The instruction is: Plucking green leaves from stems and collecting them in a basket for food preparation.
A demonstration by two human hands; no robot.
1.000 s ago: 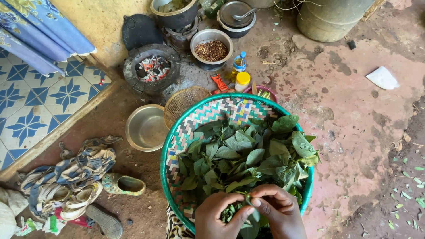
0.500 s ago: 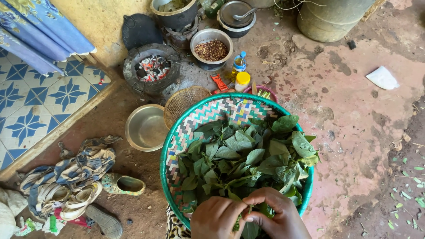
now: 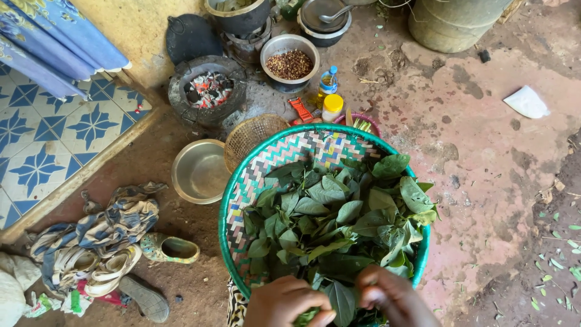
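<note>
Green leaves [image 3: 339, 224] fill a round woven tray [image 3: 272, 160] with a green rim, set low in the view over the dirt floor [image 3: 484, 169]. Both hands work at the tray's near edge, among the leaves. Left hand [image 3: 287, 301] has its fingers curled together, pinching a small bunch of leaves at the fingertips. Right hand [image 3: 390, 297] sits just beside it, fingers bent and drawn together over the leaves; it is blurred, so I cannot tell whether it grips any. The two hands are near each other but not touching.

Beyond the tray's far rim lie a small woven basket [image 3: 251, 136] and a metal bowl [image 3: 200, 171], side by side. Farther back stands a charcoal stove [image 3: 207, 91] with glowing coals, a bowl of brown beans [image 3: 290, 60], an oil bottle [image 3: 327, 82] and a yellow-capped jar [image 3: 331, 106]. A pile of cloth and sandals [image 3: 100, 242] lies to the left on the floor, by the blue patterned tiles [image 3: 42, 130]. A white scrap [image 3: 528, 102] lies well apart to the right.
</note>
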